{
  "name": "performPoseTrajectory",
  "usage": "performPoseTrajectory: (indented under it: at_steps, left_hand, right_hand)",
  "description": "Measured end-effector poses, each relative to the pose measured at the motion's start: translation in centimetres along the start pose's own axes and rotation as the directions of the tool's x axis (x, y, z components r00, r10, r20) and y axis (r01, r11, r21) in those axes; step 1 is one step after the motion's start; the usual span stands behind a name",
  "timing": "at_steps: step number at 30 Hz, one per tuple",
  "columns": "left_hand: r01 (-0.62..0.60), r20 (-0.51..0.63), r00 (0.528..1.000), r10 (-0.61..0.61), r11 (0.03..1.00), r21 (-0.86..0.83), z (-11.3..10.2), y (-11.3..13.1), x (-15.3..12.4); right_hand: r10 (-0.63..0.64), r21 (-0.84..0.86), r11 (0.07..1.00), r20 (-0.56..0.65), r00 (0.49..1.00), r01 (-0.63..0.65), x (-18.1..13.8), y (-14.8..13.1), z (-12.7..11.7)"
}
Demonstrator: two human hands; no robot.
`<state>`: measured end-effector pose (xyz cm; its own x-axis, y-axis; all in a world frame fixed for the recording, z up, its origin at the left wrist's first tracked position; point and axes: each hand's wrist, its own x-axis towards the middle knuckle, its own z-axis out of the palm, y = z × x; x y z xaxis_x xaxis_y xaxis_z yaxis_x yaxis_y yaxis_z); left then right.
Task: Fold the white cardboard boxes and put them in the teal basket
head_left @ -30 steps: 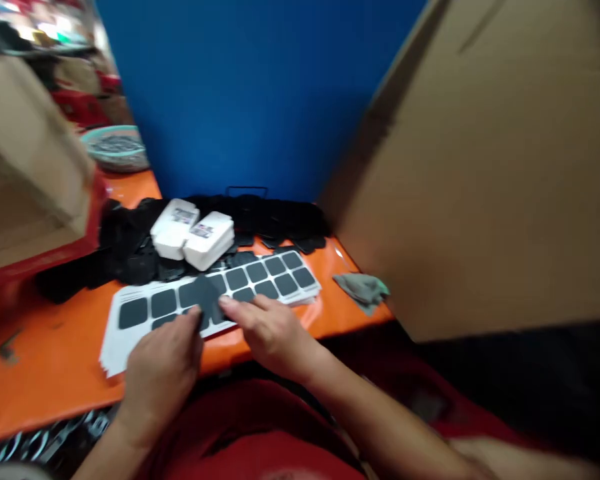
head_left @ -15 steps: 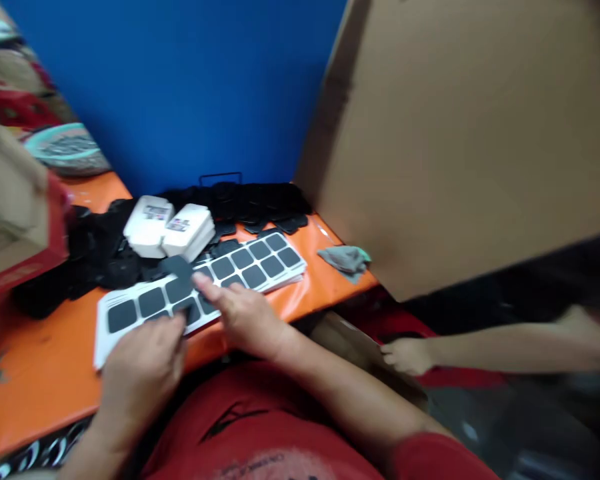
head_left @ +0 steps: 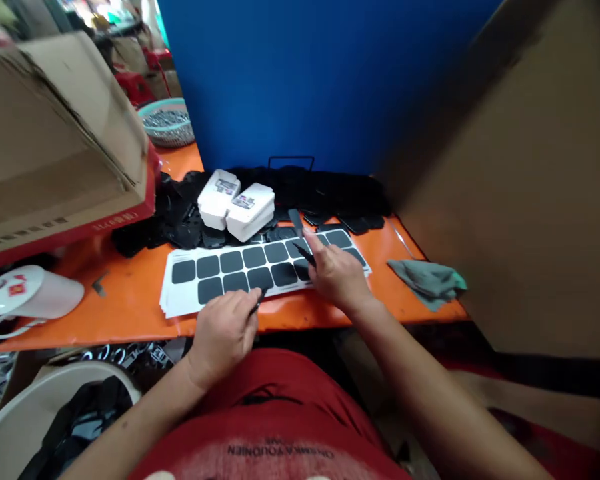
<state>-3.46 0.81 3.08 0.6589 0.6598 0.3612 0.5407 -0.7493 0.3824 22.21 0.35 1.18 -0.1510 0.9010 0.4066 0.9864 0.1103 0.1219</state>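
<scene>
A stack of white sheets (head_left: 190, 303) carrying rows of dark square pads lies on the orange table (head_left: 130, 307). My left hand (head_left: 223, 331) rests at the sheet's near edge and pinches a thin black tool whose tip touches the sheet. My right hand (head_left: 336, 275) lies on the right end of the sheet and holds a thin dark piece (head_left: 297, 225) upright between thumb and fingers. Two white boxes (head_left: 237, 207) sit on a heap of black parts (head_left: 180, 213) behind the sheet.
A blue panel stands behind the table. Cardboard boxes (head_left: 55, 140) rise at left and a big cardboard sheet (head_left: 530, 200) at right. A grey cloth (head_left: 430, 281) lies at the table's right, a white lidded cup (head_left: 25, 297) at left, a basket (head_left: 167, 123) far back.
The view swung back left, so the other person's arm at right is gone. My right hand lifted a dark piece off the sheet; my left hand shifted to the sheet's near edge.
</scene>
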Motion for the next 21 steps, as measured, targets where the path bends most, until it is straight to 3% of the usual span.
performPoseTrajectory:
  at_steps: [3,5,9,11,14,16,18,20,21]
  left_hand:
    - [0.021,0.016,1.000,-0.020,0.999,-0.033,0.3,0.5,0.2]
    - [0.024,0.008,1.000,-0.024,0.998,-0.059,0.6,0.8,0.4]
    - [0.038,-0.033,0.999,-0.043,0.989,-0.140,1.2,1.3,0.8]
    - [0.047,-0.054,0.997,-0.057,0.983,-0.175,1.4,1.4,1.0]
    - [0.142,-0.050,0.984,-0.170,0.925,-0.354,1.4,1.6,1.3]
    - [0.307,0.055,0.937,-0.345,0.738,-0.601,1.2,1.8,1.4]
    - [0.465,0.253,0.834,-0.489,0.378,-0.800,1.0,2.1,1.5]
    - [0.515,0.421,0.739,-0.526,0.039,-0.856,1.0,2.3,1.7]
    - [0.512,0.469,0.707,-0.530,-0.074,-0.856,1.0,2.4,1.7]
  right_hand:
    - [0.017,0.058,0.998,0.070,0.997,-0.021,-0.2,0.3,0.9]
    - [0.039,0.164,0.985,0.053,0.998,-0.048,-0.5,0.4,1.2]
    - [0.113,0.494,0.869,-0.180,0.977,-0.010,-1.5,0.4,1.1]
    - [0.153,0.541,0.841,-0.244,0.958,0.003,-2.0,0.4,0.9]
    - [0.157,0.489,0.871,-0.186,0.970,-0.047,-2.6,0.2,0.8]
    - [0.130,0.440,0.896,-0.118,0.985,-0.066,-3.0,0.1,0.9]
    - [0.103,0.406,0.911,-0.064,0.993,-0.068,-3.2,0.1,1.3]
    - [0.100,0.395,0.915,-0.031,0.995,-0.080,-3.4,0.1,1.8]
    - [0.111,0.398,0.913,-0.019,0.994,-0.094,-3.5,0.1,2.1]
